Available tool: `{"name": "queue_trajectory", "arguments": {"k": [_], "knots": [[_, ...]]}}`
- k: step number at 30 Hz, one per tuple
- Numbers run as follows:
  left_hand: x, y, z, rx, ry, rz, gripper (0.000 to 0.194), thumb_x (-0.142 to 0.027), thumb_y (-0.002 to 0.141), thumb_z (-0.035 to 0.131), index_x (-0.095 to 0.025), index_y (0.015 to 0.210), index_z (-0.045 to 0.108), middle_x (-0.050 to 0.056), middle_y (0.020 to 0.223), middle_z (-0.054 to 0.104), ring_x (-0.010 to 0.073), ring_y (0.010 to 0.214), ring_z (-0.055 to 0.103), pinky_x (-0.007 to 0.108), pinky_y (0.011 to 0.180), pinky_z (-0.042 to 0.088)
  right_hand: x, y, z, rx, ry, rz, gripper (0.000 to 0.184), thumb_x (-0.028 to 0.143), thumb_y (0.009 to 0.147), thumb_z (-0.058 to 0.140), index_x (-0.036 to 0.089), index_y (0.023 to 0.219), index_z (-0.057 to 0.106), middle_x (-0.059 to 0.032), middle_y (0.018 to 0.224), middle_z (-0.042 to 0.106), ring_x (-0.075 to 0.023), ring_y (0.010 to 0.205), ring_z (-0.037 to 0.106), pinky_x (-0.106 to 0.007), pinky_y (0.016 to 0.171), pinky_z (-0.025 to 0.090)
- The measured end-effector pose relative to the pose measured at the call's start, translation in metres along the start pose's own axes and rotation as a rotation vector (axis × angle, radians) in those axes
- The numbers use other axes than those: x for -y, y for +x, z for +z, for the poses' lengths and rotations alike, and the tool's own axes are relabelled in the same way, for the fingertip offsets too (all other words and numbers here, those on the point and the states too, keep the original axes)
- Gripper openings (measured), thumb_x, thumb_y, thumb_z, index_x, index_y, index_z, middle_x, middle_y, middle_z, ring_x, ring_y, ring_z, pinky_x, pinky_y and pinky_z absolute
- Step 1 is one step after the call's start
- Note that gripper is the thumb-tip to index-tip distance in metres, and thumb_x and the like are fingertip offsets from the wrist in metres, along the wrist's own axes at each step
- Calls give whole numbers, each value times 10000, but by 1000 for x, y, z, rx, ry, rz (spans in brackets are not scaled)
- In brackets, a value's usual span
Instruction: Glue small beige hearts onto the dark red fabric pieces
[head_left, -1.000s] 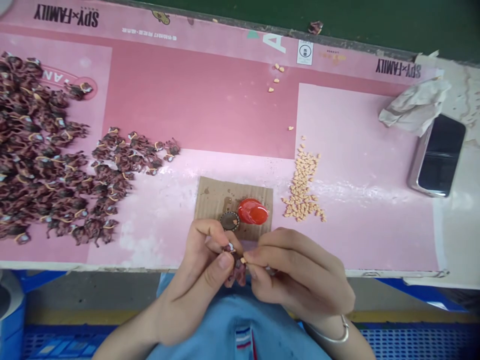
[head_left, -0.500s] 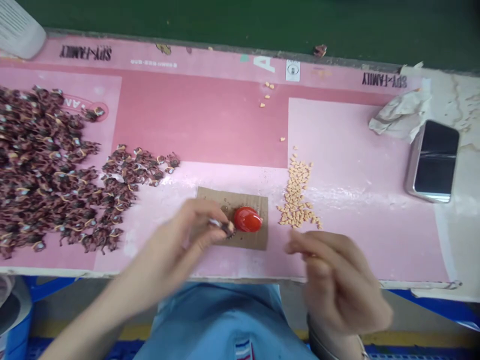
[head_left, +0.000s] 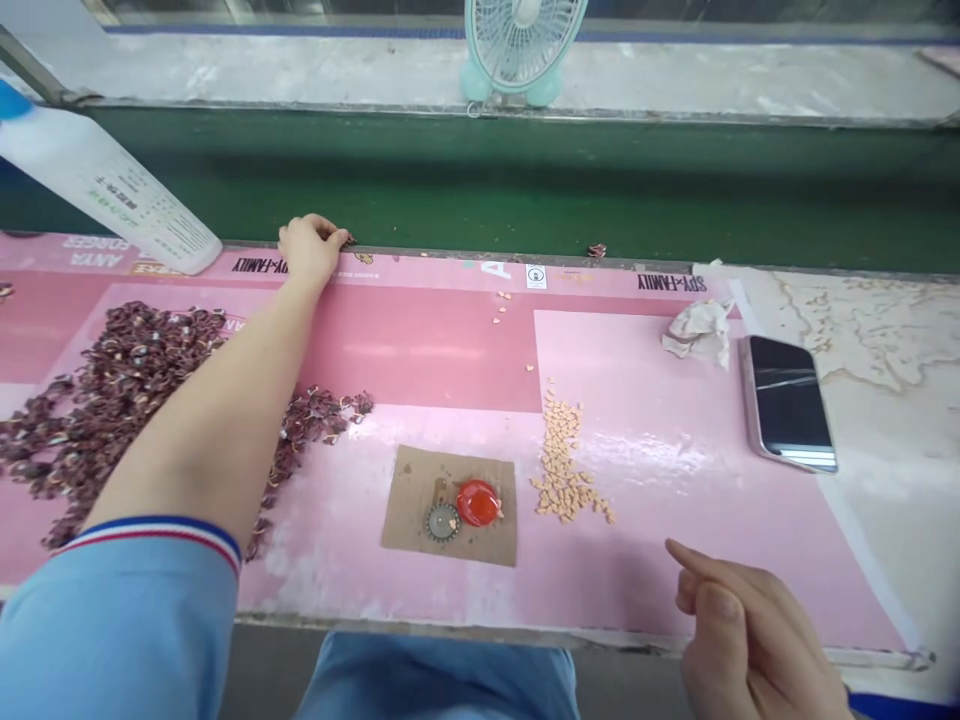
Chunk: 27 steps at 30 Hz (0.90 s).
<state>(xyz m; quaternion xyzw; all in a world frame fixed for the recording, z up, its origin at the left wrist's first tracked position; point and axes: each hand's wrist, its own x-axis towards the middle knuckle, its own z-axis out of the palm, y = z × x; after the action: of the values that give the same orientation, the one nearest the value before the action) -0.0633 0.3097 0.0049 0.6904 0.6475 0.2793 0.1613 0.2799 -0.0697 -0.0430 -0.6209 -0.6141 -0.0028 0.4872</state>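
1. The right hand is the nearest, above the near edge of the pink mat. One index finger is stretched out and the other fingers are curled. I cannot tell if this hand pinches something.
2. One light blue sleeve with a striped cuff covers the left arm, which lies across the mat.
3. On one piece of cardboard sit one red glossy blob and, touching it, one round metal-rimmed disc.
4. There are two heaps of dark red pieces left of the cardboard, and one heap of small tan pieces right of it. About five loose tan pieces lie farther away.
5. One phone and one crumpled tissue lie on the right.
6. The left hand is at the far mat edge, with curled fingers just beside one small dark piece. I cannot tell if they pinch it.
7. One white bottle lies at the far left, and one small fan stands beyond the bench.
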Motion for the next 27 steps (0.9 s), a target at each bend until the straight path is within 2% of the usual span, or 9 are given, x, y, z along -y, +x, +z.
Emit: {"name": "queue_trajectory", "arguments": {"k": [4, 6, 8, 10, 12, 15, 18, 21, 27], "knots": [[-5, -13, -12, 89, 142, -17, 707, -572, 1012, 444, 33, 1354, 574, 66, 1466, 590, 288, 1465, 375, 486, 1243, 250, -8, -2, -5, 14, -24, 30, 273, 60, 935, 656, 234, 1071, 817, -40, 813, 737, -165, 640, 652, -298, 523, 474], [-12, -33, -24, 178, 199, 30, 749, -569, 1032, 316, 35, 1414, 538, 43, 1442, 591, 284, 1432, 416, 479, 1260, 239, -13, -1, -7, 49, -76, 41, 217, 101, 955, 658, 232, 1037, 809, -37, 814, 736, -164, 649, 648, -294, 534, 474], [-19, -62, -34, 298, 246, 79, 748, -560, 1038, 239, 9, 1338, 620, 19, 1292, 661, 249, 1302, 529, 464, 1220, 320, -18, 1, -7, 102, -152, 53, 166, 161, 982, 648, 233, 1009, 796, -35, 816, 736, -163, 659, 650, -287, 535, 471], [-21, -97, -41, 403, 284, 110, 688, -576, 1032, 316, -41, 1179, 723, 32, 1124, 711, 243, 1158, 594, 484, 1157, 398, -21, 5, -6, 169, -212, 32, 147, 212, 1007, 633, 228, 995, 779, -35, 834, 738, -153, 671, 657, -274, 547, 481], [-18, -135, -43, 450, 312, 184, 588, -596, 1011, 442, -106, 1046, 765, 67, 1053, 741, 277, 1082, 612, 523, 1125, 421, -22, 10, -5, 241, -238, 1, 142, 245, 1020, 629, 219, 985, 764, -39, 864, 743, -150, 701, 677, -267, 593, 516], [-10, -183, -42, 412, 368, 345, 504, -582, 1035, 471, -165, 1079, 751, 118, 1127, 753, 314, 1062, 626, 492, 1060, 454, -21, 15, -3, 307, -240, -37, 124, 241, 1015, 640, 217, 969, 753, -41, 885, 758, -165, 745, 716, -280, 668, 573], [-4, -207, -37, 340, 452, 444, 457, -508, 1079, 425, -170, 1137, 727, 135, 1133, 756, 320, 1047, 630, 460, 998, 477, -18, 17, -1, 317, -260, -74, 76, 210, 991, 675, 223, 985, 750, -34, 889, 769, -172, 750, 732, -291, 671, 600], [-1, -212, -33, 304, 469, 537, 445, -423, 1101, 354, -185, 1082, 730, 129, 1040, 763, 313, 1010, 625, 486, 1025, 472, -16, 17, 1, 310, -297, -115, 46, 198, 972, 709, 222, 995, 741, -31, 890, 772, -174, 752, 736, -299, 666, 602], [0, -210, -32, 271, 488, 587, 334, -399, 1057, 430, -228, 1015, 714, 113, 978, 759, 316, 961, 623, 492, 1001, 481, -14, 20, 8, 305, -382, -186, 27, 204, 988, 701, 214, 980, 725, -22, 861, 773, -161, 706, 715, -309, 657, 562]]}}
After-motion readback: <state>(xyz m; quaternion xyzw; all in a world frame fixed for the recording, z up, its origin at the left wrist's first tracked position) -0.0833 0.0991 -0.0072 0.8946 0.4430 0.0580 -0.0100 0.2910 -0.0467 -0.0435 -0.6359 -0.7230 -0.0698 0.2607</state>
